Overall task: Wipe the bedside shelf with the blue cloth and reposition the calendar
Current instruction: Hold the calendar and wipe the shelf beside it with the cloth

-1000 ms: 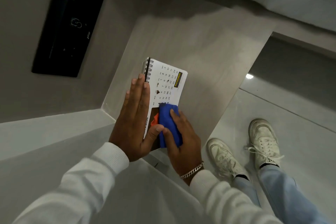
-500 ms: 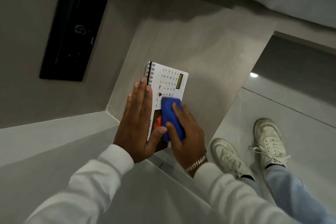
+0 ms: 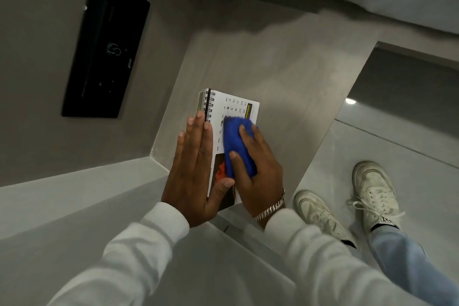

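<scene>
A white spiral-bound desk calendar (image 3: 236, 106) stands on the grey bedside shelf (image 3: 285, 74), near its front left corner. My left hand (image 3: 196, 169) lies flat against the calendar's left side, fingers straight, thumb hooked over its front face. My right hand (image 3: 258, 169) presses the bunched blue cloth (image 3: 237, 144) onto the printed face of the calendar. The cloth covers the middle of the date grid. The lower part of the calendar is hidden behind both hands.
A black wall panel (image 3: 106, 47) with faint symbols is set in the grey wall left of the shelf. A lighter ledge (image 3: 74, 189) runs along the lower left. Past the shelf's right edge lies glossy tiled floor (image 3: 397, 146), with my white sneakers (image 3: 372, 193) on it.
My right hand has slid the blue cloth up the calendar's face, from the lower picture area toward the date grid. My left hand stays against the calendar's side.
</scene>
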A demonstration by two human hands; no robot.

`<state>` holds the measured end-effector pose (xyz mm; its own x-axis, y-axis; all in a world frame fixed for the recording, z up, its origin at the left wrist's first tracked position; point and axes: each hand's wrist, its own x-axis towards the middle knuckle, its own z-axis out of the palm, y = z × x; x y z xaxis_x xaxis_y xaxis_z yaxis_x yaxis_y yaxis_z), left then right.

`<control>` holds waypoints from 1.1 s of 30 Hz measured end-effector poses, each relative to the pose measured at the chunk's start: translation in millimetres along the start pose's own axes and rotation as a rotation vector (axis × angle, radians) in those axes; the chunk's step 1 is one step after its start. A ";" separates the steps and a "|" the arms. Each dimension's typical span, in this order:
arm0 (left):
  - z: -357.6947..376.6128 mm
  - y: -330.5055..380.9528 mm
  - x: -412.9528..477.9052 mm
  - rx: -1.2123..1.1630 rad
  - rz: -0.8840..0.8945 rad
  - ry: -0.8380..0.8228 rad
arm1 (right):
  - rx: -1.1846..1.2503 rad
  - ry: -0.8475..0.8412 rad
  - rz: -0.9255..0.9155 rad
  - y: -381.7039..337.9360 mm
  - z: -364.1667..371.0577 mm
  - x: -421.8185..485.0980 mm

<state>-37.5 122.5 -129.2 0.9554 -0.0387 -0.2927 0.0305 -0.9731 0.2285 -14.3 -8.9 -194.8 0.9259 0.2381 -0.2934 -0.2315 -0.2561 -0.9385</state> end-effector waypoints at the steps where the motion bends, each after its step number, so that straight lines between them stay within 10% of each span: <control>1: 0.2 0.0 0.0 -0.002 0.001 0.000 | -0.004 -0.025 -0.018 1.8 0.8 -12.7; 33: 0.3 -1.1 0.6 0.003 0.008 -0.002 | -0.026 0.049 -0.042 3.5 0.7 12.2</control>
<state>-37.0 123.5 -130.0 0.9549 -0.0469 -0.2931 0.0221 -0.9735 0.2278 -4.0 -6.2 -201.8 0.9482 0.2031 -0.2445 -0.1855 -0.2709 -0.9446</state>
